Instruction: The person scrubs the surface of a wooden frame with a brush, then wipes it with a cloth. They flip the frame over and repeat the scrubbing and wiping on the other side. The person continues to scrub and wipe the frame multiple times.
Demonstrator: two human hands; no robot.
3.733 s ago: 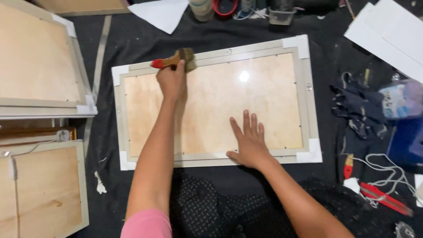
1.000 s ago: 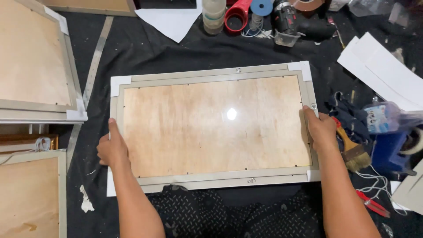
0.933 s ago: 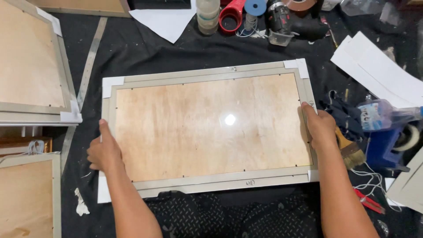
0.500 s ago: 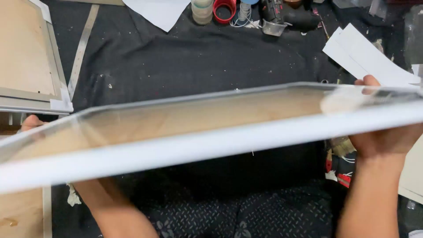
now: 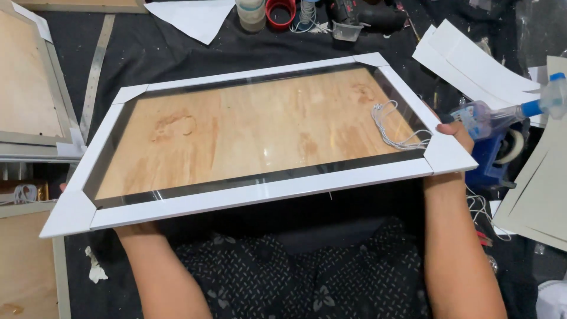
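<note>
Overhead, one white picture frame, two hands, right hand visible

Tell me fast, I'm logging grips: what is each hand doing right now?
Left hand: mostly hidden under the white frame, holding its left end.
Right hand: closed on the frame's right end, fingers showing.

Frame lifted off mat, flipped white face up; brush dropped, both hands grip ends
</note>
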